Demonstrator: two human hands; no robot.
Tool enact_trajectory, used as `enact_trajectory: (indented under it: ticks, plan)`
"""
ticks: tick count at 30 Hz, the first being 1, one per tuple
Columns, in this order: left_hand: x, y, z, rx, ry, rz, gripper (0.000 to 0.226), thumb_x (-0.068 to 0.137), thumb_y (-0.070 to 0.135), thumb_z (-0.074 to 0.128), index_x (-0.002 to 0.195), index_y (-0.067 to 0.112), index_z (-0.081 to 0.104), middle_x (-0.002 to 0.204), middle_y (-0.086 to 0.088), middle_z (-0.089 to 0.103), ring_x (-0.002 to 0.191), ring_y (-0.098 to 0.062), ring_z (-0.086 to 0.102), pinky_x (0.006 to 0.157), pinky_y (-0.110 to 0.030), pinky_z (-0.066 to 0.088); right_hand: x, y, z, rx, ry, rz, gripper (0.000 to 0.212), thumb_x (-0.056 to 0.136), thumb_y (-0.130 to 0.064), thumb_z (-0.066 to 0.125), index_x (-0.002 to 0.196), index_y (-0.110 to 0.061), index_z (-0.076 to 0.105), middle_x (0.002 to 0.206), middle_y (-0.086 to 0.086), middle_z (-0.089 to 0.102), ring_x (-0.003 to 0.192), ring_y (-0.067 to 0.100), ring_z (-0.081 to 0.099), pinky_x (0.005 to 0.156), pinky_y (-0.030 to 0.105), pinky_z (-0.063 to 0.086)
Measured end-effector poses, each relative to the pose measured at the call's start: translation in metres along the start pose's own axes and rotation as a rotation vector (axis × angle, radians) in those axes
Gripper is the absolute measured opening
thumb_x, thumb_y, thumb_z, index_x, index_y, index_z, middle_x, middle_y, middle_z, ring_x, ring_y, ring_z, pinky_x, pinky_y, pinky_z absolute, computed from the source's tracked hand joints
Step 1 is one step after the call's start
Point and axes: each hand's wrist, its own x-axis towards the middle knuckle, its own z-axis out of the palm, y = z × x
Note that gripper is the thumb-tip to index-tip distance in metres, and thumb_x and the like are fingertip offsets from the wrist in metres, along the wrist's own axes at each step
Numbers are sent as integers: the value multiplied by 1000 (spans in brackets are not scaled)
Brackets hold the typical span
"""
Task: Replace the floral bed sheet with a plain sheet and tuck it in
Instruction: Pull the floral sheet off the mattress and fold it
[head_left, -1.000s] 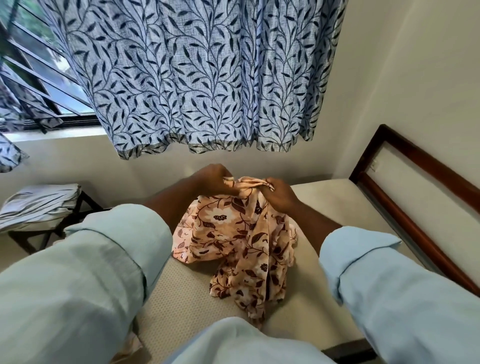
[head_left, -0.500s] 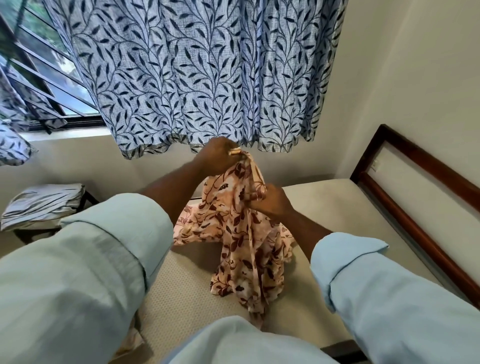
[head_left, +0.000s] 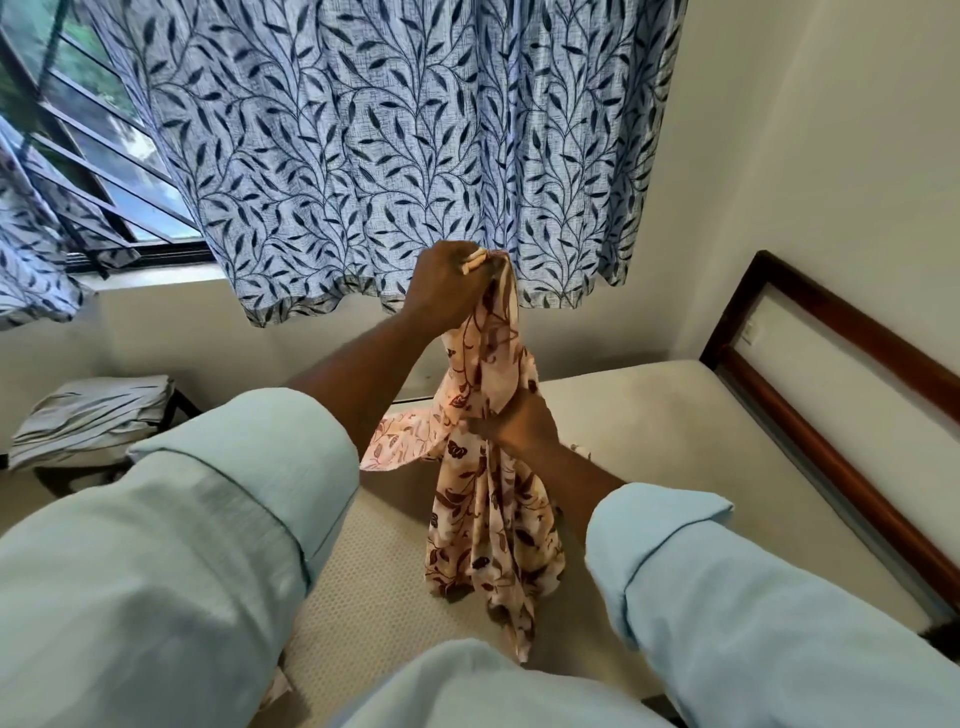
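The floral bed sheet (head_left: 491, 525), peach with brown flowers, hangs bunched in a long rope above the bare cream mattress (head_left: 649, 447). My left hand (head_left: 447, 283) grips its top end, raised in front of the curtain. My right hand (head_left: 519, 423) is curled round the sheet lower down, at about its middle. The sheet's tail reaches down to the mattress near my body. A folded pale sheet (head_left: 88, 415) lies on a small stand at the left.
A blue leaf-patterned curtain (head_left: 389, 145) hangs over the window behind the bed. The dark wooden headboard (head_left: 831, 395) runs along the right wall. The small dark stand (head_left: 104, 470) is beside the bed on the left.
My left hand has risen with the sheet's top end, from mattress height up to the curtain hem. My right hand slid down the sheet, stretching it into a hanging rope.
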Motion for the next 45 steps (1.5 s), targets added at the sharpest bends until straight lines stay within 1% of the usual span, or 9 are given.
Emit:
enact_trajectory:
  ticks: [3, 9, 15, 20, 24, 33, 40, 43, 45]
  plan:
    - [8, 13, -4, -27, 88, -7, 28, 95, 39, 65, 72, 24, 67, 60, 8, 60, 46, -3, 48, 46, -22, 38, -6, 4, 6, -102, -64, 56, 94, 80, -58, 78, 153, -14, 39, 153, 7, 49, 140, 30, 47, 115, 38, 37]
    - [17, 21, -17, -118, 221, -39, 25, 94, 37, 66, 75, 22, 70, 68, 4, 66, 56, -1, 56, 51, -23, 43, -8, 18, 12, -140, -173, 173, 55, 93, -50, 65, 133, -13, 58, 133, 11, 64, 123, 31, 60, 105, 38, 49]
    - [18, 3, -34, -137, 374, -167, 20, 100, 31, 60, 91, 18, 70, 74, 9, 62, 57, 3, 54, 47, -9, 38, -4, 44, -13, -204, -176, 238, 79, 72, -64, 67, 131, -12, 61, 125, 11, 67, 114, 36, 65, 98, 42, 54]
    - [20, -24, -61, -110, 596, -323, 21, 100, 38, 57, 94, 22, 69, 81, 9, 66, 71, -7, 63, 59, -24, 53, -2, 87, -40, -395, -134, 314, 55, 85, -57, 66, 119, -14, 60, 117, 9, 68, 106, 32, 67, 90, 40, 56]
    - [11, -46, -75, -4, 728, -445, 28, 99, 45, 54, 96, 21, 69, 93, 1, 70, 77, -15, 58, 63, -26, 38, -1, 103, -54, -460, -46, 389, 53, 81, -59, 66, 115, -18, 61, 116, 7, 67, 108, 31, 66, 92, 41, 54]
    - [-18, -116, -99, 73, 916, -760, 30, 97, 42, 50, 108, 20, 66, 108, -6, 72, 101, -30, 66, 81, -34, 47, 23, 106, -87, -484, 152, 503, 29, 88, -33, 61, 114, -21, 65, 118, 7, 66, 112, 32, 62, 98, 42, 44]
    - [-24, -131, -82, 47, 671, -676, 39, 103, 37, 45, 128, 11, 61, 126, -12, 61, 116, -29, 58, 97, -38, 48, 40, 87, -68, -221, 143, 121, 30, 82, -36, 68, 107, -22, 77, 105, 8, 65, 100, 31, 65, 80, 31, 47]
    - [-32, -116, -53, 47, 412, -563, 45, 105, 38, 40, 118, 1, 62, 115, -12, 61, 104, -28, 59, 85, -37, 46, 41, 62, -47, -103, 47, -67, 43, 80, -48, 63, 103, -16, 79, 104, 5, 72, 97, 21, 65, 81, 29, 47]
    - [-39, -109, -36, 36, 195, -466, 44, 102, 40, 44, 99, 4, 69, 98, -12, 69, 90, -29, 64, 78, -38, 51, 39, 40, -36, -37, -28, -135, 32, 88, -43, 65, 99, -16, 80, 98, -1, 75, 88, 12, 65, 80, 32, 50]
